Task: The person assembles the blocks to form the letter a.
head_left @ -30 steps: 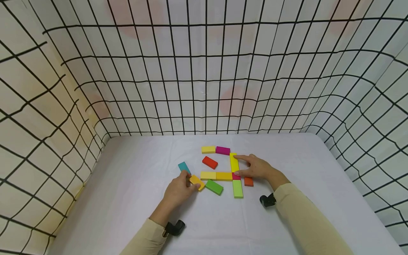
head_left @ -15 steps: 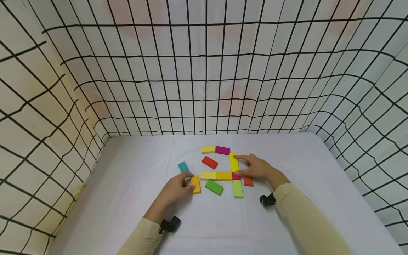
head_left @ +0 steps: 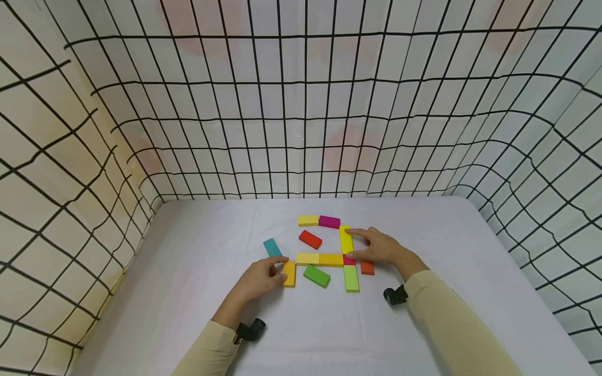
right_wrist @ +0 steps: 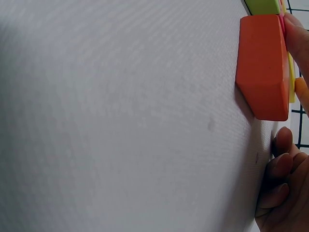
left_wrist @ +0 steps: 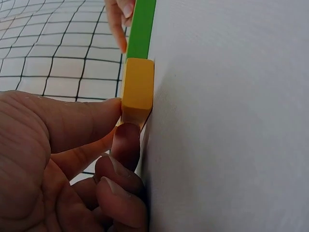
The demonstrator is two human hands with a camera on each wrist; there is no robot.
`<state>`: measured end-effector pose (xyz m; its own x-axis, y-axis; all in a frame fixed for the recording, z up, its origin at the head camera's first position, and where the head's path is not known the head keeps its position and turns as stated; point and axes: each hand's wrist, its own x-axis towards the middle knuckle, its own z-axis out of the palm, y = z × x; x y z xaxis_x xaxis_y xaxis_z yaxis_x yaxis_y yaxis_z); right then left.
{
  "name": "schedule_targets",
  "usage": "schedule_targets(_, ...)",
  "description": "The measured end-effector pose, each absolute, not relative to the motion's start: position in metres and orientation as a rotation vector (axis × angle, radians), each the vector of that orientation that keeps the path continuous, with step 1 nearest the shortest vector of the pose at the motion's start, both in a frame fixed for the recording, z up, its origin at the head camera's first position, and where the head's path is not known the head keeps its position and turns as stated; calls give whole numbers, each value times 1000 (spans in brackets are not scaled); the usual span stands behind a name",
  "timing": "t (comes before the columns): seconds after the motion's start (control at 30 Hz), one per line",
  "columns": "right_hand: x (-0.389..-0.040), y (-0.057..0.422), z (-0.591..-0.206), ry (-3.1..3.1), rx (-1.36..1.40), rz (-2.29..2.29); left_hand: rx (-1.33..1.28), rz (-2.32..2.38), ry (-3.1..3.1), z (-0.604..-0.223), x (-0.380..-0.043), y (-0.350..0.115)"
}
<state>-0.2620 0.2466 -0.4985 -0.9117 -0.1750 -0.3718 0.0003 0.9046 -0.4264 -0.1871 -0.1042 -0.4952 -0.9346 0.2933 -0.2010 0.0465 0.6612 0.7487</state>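
My left hand [head_left: 260, 279] pinches an orange-yellow wooden block [head_left: 289, 274] between thumb and fingertips; in the left wrist view that block [left_wrist: 138, 84] lies low against the white cloth. To its right a green block [head_left: 316, 276] sits at a slant, apart from it. My right hand [head_left: 380, 247] rests its index finger on a bright yellow block [head_left: 346, 243] and its thumb by a pinkish-red block [head_left: 348, 260]. These join a golden block [head_left: 331, 260], a pale yellow block [head_left: 308, 259] and a light green block [head_left: 351, 278]. Fingers partly cover the pinkish-red one.
Beside my right hand lies an orange-red block [head_left: 367, 268]. Behind are a teal block [head_left: 272, 247], a red block [head_left: 310, 239], another pale yellow block [head_left: 308, 221] and a magenta block [head_left: 329, 222]. Black wire mesh [head_left: 301, 120] encloses the white-covered table [head_left: 320, 334].
My left hand has drawn left, turning the orange-yellow block from a slant to nearly lengthwise and away from the green block. The right hand has stayed in place.
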Motion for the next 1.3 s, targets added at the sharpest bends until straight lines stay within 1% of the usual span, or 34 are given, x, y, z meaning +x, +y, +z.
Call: schedule_targets(1.3,-262,245,-500,2673,-139,-569,282,1118,2597,-494,-183,-103)
